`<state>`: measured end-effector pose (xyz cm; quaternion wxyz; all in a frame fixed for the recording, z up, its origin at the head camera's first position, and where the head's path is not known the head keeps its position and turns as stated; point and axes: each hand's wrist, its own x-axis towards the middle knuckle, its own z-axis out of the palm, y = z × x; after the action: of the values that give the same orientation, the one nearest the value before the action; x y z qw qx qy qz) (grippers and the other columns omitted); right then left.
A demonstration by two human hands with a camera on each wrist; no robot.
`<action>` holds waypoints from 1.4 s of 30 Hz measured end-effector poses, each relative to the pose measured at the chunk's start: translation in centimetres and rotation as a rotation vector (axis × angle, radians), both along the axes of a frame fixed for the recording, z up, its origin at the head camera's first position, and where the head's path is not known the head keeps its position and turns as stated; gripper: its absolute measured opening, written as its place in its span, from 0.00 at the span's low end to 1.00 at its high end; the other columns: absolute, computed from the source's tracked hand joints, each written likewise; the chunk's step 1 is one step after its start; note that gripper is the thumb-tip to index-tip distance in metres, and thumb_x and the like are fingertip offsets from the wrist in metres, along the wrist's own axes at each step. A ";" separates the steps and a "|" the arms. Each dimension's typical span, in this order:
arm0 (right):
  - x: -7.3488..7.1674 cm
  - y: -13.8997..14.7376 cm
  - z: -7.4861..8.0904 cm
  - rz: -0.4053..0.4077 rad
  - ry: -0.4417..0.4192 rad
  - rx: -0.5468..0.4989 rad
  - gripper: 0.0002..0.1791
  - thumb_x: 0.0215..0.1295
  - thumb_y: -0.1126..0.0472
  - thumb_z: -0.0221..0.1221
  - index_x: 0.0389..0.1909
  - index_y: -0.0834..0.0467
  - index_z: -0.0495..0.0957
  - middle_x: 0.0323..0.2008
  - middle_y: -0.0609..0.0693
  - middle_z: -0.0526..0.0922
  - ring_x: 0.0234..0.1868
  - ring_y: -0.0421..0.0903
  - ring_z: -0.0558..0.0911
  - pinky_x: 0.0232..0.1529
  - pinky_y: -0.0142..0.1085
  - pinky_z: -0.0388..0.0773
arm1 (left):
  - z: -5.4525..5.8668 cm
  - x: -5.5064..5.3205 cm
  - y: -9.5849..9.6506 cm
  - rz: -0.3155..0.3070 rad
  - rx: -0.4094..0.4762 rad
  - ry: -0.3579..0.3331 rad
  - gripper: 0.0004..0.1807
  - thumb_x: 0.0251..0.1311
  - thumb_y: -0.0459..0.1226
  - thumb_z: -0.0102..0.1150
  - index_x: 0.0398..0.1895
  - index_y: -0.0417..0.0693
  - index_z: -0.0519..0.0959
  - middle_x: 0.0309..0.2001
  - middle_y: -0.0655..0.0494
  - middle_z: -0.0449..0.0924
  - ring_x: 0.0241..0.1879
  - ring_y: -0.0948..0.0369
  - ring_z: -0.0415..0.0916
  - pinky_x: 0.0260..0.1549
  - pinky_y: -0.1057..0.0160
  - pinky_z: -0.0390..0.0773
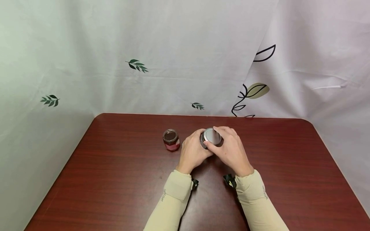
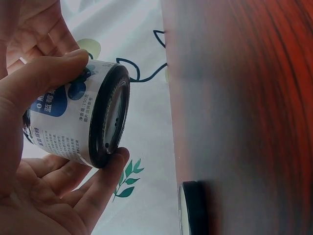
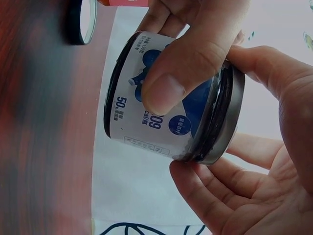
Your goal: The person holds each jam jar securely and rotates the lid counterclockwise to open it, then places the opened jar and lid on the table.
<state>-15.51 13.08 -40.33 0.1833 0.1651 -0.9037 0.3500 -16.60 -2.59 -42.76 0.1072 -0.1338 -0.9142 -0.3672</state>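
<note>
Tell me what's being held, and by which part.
A round, blue-and-white-labelled glass jar: the left grip holds it round its side, the right grip by its round silver metal lid.

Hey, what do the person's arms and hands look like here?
The left hand and right hand are bare, without gloves. The left sleeve and right sleeve are pale yellow and reach the wrists, with small dark markings near the cuffs. A dark piece shows at each inner wrist.
</note>
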 end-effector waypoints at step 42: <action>0.1 0.3 0.3 0.018 -0.025 0.064 0.34 0.51 0.52 0.75 0.56 0.68 0.80 0.54 0.61 0.82 0.55 0.58 0.78 0.56 0.52 0.73 | -0.1 0.0 -0.1 -0.016 -0.020 -0.011 0.37 0.42 0.49 0.79 0.57 0.47 0.79 0.50 0.56 0.83 0.48 0.55 0.82 0.45 0.50 0.80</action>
<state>-15.42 13.35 -40.07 0.1636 0.1748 -0.9151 0.3245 -16.61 -2.72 -42.87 0.0980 -0.1403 -0.9172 -0.3598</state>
